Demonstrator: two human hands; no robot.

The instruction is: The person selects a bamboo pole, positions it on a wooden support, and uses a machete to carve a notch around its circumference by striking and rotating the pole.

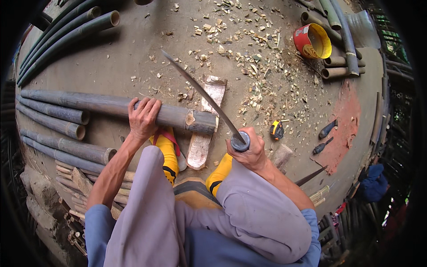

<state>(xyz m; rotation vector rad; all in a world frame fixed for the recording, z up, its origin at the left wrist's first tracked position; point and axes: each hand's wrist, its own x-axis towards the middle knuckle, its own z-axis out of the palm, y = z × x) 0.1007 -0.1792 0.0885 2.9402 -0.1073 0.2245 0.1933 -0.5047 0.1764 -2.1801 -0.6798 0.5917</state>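
A thick, dark bamboo pole (102, 103) runs in from the left, its cut end resting across a pale wooden block (199, 149) on the ground. My left hand (144, 118) lies over the pole a little short of that end, fingers curled round its top. In my right hand (250, 150) is a long machete (202, 92), gripped by its dark round handle. The blade is raised and slants up to the left, passing above the block and beside the pole's end in this view. My yellow-socked feet flank the block.
Wood chips (262, 66) litter the ground ahead. More bamboo poles (66, 42) lie at left, others at far right near a red and yellow bucket (312, 41). A tape measure (276, 130), dark-handled tools (328, 128) and another blade (311, 176) are on my right.
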